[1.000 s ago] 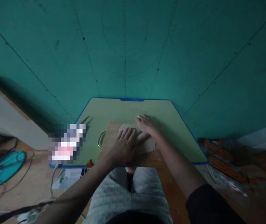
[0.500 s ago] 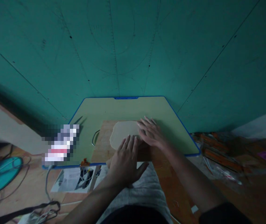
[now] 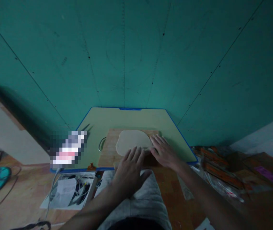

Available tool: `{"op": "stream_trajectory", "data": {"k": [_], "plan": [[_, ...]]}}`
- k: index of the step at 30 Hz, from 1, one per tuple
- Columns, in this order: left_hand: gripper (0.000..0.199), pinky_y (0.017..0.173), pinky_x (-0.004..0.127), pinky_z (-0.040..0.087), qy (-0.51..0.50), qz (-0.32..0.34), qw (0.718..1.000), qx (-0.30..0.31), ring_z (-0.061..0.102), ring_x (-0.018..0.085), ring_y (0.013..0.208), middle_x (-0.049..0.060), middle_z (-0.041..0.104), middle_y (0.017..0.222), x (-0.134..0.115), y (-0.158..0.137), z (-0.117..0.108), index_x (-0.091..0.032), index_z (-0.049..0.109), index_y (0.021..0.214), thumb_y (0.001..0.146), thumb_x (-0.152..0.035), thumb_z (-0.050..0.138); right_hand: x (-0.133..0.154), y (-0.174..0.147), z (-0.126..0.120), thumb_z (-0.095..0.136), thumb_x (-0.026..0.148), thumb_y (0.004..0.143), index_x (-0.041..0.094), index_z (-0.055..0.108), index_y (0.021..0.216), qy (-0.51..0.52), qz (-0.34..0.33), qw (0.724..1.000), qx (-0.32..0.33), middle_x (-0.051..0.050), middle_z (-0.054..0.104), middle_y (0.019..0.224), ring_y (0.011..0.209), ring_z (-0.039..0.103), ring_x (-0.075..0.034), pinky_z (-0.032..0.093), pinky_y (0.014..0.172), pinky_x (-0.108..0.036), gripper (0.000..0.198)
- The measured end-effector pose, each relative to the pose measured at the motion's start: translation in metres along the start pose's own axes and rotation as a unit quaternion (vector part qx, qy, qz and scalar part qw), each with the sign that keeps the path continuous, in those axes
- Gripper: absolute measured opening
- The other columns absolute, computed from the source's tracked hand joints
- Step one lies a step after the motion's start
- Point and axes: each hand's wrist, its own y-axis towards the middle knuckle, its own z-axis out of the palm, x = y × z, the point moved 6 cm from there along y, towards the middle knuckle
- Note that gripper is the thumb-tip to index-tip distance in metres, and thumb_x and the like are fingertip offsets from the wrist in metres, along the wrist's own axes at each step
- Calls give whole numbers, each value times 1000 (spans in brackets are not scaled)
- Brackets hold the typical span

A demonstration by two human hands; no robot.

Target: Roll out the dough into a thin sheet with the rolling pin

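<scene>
A flattened pale sheet of dough (image 3: 133, 142) lies on a wooden cutting board (image 3: 108, 151). My left hand (image 3: 130, 169) is over the dough's near edge, palm down with fingers stretched forward. At the right edge of the dough is my right hand (image 3: 162, 151), its fingers extended and slightly spread. A small pale piece (image 3: 116, 164) pokes out beside the left hand; what it belongs to is hidden. The palms' undersides cannot be seen.
The board rests on a pale green table (image 3: 136, 118) with a blue rim, against a green wall (image 3: 136, 64). A blurred-out object (image 3: 68, 150) with a cable stands at left. A metal handle (image 3: 101, 144) sits beside the board. Boxes (image 3: 253, 169) lie on the floor at right.
My right hand has shifted from the dough's far right part to its right edge, uncovering more of the sheet. The left hand stays near the front edge. The camera view has shifted.
</scene>
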Motion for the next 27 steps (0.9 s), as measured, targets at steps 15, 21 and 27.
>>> {"op": "stream_trajectory", "data": {"k": [15,21,27], "plan": [[51,108,50,41,68,-148,986,12,49,36,135,25,59,136,108,91,7,-6,61,125,102,-46,38,-1,54,6,32,35,100,9,57,138,-15,-41,998,-35,-17,58,141,136,48,-29,32,116,-48,52],[39,116,57,30,64,-59,996,-24,39,38,142,19,55,143,90,66,4,-11,62,126,99,-28,40,12,37,-1,33,44,100,9,54,140,-20,-17,999,-32,-18,51,149,142,41,-30,27,119,-50,57],[53,117,53,33,35,-124,990,-55,38,36,144,26,53,143,73,36,-6,3,54,135,99,-29,33,34,1,-7,34,37,98,3,52,140,-29,-7,999,-14,-19,47,152,138,45,-33,35,115,-47,57]]}}
